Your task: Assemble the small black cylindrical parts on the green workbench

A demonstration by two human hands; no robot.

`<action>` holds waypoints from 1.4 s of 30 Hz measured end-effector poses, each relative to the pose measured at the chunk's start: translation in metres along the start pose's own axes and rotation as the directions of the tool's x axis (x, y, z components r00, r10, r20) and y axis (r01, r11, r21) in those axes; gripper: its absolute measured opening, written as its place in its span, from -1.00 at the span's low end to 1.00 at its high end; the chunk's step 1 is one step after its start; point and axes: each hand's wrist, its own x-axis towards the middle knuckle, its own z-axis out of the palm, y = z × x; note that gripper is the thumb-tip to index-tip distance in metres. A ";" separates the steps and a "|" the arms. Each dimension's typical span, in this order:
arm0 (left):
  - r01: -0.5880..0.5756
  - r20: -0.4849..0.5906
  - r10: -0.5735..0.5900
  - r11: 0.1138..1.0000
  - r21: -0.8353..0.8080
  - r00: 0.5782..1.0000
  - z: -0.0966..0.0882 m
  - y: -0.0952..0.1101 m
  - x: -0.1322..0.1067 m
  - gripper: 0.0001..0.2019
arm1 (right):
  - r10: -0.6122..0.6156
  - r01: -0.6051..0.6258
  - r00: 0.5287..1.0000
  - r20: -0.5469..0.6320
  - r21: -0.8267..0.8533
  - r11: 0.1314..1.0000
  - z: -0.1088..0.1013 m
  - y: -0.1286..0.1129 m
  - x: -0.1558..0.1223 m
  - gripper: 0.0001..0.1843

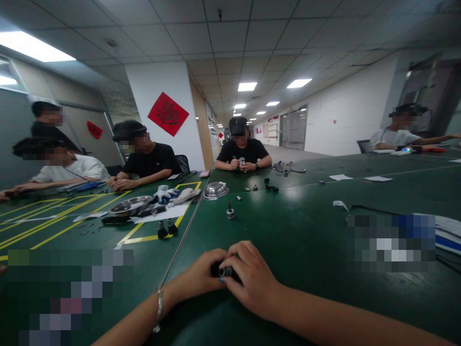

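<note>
My left hand [199, 273] and my right hand [250, 281] meet just above the green table [306, 230]. Between them is a dark cylindrical part [223, 272] with a hollow, metal-rimmed round end. My right thumb and fingers close around this part. The fingers of my left hand curl around something black at its left side, largely hidden. Whether that is the same piece or a second one, I cannot tell. Farther out stands a small metal piece with an upright stem [230, 212]. To the left of it are two black cylindrical parts [167, 228].
An upturned metal bowl [215, 190], a metal dish [131, 205] and work gloves [175, 194] lie ahead to the left. Small black fittings [272, 186] and cables [288, 168] are farther back. Several co-workers sit around the table, one straight across [242, 151] handling a small part.
</note>
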 end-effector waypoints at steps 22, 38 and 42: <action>-0.007 -0.022 0.006 0.999 -0.041 1.000 -0.001 0.003 0.000 -0.65 | 0.076 -0.075 0.992 0.101 -0.009 0.997 -0.003 0.000 0.003 -0.74; -0.005 -0.010 0.005 1.000 0.007 1.000 0.000 0.002 0.001 -0.77 | 0.026 -0.026 0.998 0.049 0.005 1.000 -0.001 0.001 0.003 -0.72; -0.007 -0.018 0.006 1.000 -0.014 1.000 0.000 0.001 0.000 -0.75 | 0.026 -0.026 0.996 0.083 0.000 1.000 -0.001 0.002 0.003 -0.71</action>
